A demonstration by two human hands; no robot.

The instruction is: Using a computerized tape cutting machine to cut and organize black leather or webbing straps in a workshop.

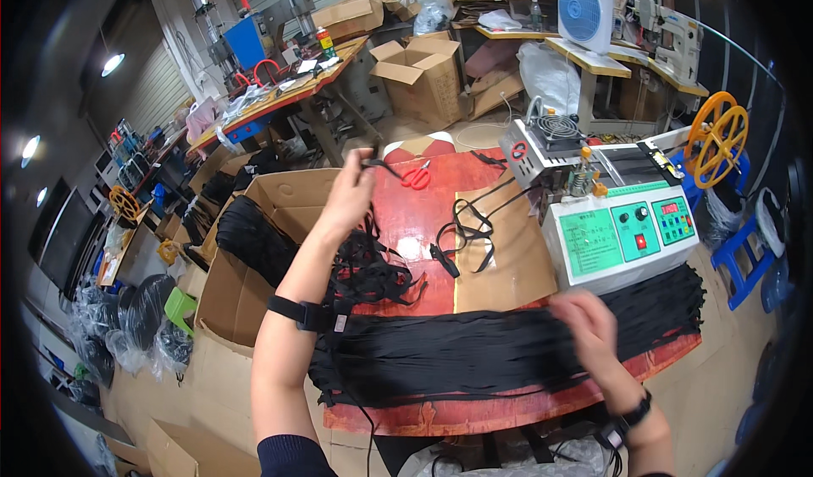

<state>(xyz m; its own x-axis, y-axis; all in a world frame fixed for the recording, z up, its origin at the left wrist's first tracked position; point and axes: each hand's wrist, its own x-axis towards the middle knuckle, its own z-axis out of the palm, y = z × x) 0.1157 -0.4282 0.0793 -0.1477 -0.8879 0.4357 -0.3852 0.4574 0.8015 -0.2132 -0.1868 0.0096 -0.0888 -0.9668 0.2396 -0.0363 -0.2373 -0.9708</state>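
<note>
My left hand (351, 191) is raised over the red table (406, 244) with its fingers closed on a black strap (385, 169), beside red scissors (416, 176). Below that hand lies a tangle of black straps (377, 278). My right hand (587, 329) is over a long bundle of black straps (474, 354) along the near edge, fingers curled and slightly blurred; whether they hold anything is unclear. Loose straps (470, 227) lie on a brown cardboard sheet (506, 278), leading toward a white machine (580, 235) with a green panel at the right.
A cardboard box (229, 299) holding black straps stands left of the table. Orange reels (716, 138) and a blue stool (732, 269) are at the right. Behind are an open carton (423, 87), a fan (584, 13) and benches with machinery (246, 45).
</note>
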